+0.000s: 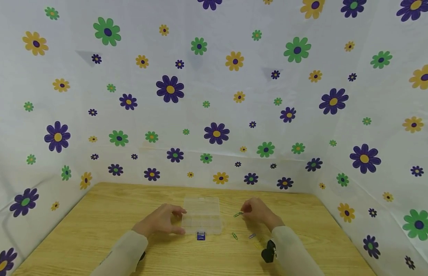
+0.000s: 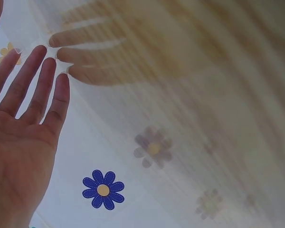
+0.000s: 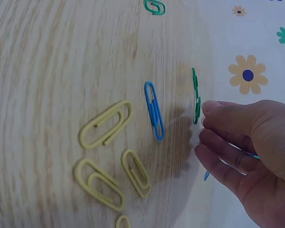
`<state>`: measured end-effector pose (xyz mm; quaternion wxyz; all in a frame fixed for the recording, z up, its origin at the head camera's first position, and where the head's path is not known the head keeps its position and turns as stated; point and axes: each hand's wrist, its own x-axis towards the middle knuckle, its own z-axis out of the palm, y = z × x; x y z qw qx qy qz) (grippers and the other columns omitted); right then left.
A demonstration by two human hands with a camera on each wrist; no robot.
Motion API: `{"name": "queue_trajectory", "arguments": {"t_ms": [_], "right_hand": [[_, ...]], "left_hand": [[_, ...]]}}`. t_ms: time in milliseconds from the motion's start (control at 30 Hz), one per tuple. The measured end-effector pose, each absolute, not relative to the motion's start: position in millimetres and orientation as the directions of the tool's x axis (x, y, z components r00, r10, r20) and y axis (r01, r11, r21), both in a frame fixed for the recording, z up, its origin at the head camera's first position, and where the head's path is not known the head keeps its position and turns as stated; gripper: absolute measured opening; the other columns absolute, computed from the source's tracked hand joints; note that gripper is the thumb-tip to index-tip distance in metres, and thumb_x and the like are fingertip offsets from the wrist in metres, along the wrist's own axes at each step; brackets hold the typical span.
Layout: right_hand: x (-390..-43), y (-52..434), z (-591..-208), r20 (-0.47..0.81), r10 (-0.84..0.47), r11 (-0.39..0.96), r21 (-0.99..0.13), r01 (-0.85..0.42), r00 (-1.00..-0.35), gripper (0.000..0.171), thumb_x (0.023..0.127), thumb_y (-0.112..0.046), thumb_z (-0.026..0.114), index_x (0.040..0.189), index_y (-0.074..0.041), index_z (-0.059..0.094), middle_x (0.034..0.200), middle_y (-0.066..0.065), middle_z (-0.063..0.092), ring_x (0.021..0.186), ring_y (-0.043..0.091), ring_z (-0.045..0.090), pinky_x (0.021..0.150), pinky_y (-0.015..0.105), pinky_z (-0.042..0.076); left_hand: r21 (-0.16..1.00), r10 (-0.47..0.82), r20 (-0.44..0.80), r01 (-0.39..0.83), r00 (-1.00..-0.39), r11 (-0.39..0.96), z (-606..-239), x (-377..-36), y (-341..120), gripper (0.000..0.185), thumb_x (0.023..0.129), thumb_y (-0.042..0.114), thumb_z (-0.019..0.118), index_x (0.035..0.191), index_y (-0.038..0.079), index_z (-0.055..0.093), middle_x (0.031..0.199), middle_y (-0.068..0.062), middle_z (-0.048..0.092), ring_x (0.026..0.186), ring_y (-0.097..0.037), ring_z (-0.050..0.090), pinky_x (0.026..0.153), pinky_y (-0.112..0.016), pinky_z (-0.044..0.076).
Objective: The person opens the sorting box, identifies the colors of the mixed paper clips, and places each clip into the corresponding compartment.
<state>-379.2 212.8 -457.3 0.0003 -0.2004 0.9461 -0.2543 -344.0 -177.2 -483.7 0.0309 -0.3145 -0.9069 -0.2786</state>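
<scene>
A clear plastic compartment box (image 1: pixel 201 214) lies at the middle of the wooden table (image 1: pixel 96 222). My left hand (image 1: pixel 165 222) rests against the box's left side. In the left wrist view that hand (image 2: pixel 35 90) has straight fingers touching the clear plastic. Right of the box, my right hand (image 1: pixel 250 211) pinches a green paper clip (image 1: pixel 238 214) just above the table. The right wrist view shows that clip (image 3: pixel 196 97) upright between thumb and fingertips (image 3: pixel 210 108), and bits of other coloured clips peek out of the hand.
Loose paper clips lie in front of the right hand: a blue one (image 3: pixel 154 110), several yellow ones (image 3: pixel 106 123) and a green one (image 3: pixel 155 6). A small dark blue clip (image 1: pixel 201 236) sits just in front of the box. Flowered cloth walls (image 1: pixel 214 96) enclose the table.
</scene>
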Motion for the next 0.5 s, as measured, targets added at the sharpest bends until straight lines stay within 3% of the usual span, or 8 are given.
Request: {"name": "queue_trajectory", "arguments": {"t_ms": [267, 500], "right_hand": [[-377.5, 215.0, -457.6, 0.104, -0.334, 0.821, -0.457, -0.343, -0.937, 0.007, 0.085, -0.001, 0.08, 0.089, -0.005, 0.076, 0.086, 0.003, 0.071, 0.079, 0.013, 0.06, 0.081, 0.036, 0.058], [-378.9, 217.9, -461.2, 0.138, -0.373, 0.801, -0.451, -0.393, -0.918, 0.005, 0.085, -0.001, 0.08, 0.084, -0.004, 0.076, 0.08, 0.002, 0.071, 0.074, 0.011, 0.058, 0.072, 0.028, 0.054]], "left_hand": [[0.492, 0.553, 0.235, 0.588, -0.799, 0.642, -484.1, -345.0, -177.2, 0.069, 0.075, 0.049, 0.089, 0.124, 0.004, 0.072, 0.112, -0.007, 0.076, 0.102, -0.022, 0.069, 0.096, -0.045, 0.057], [0.486, 0.556, 0.234, 0.592, -0.797, 0.643, -484.0, -345.0, -177.5, 0.067, 0.075, 0.048, 0.089, 0.123, 0.005, 0.072, 0.106, -0.004, 0.075, 0.097, -0.018, 0.067, 0.091, -0.038, 0.057]]}}
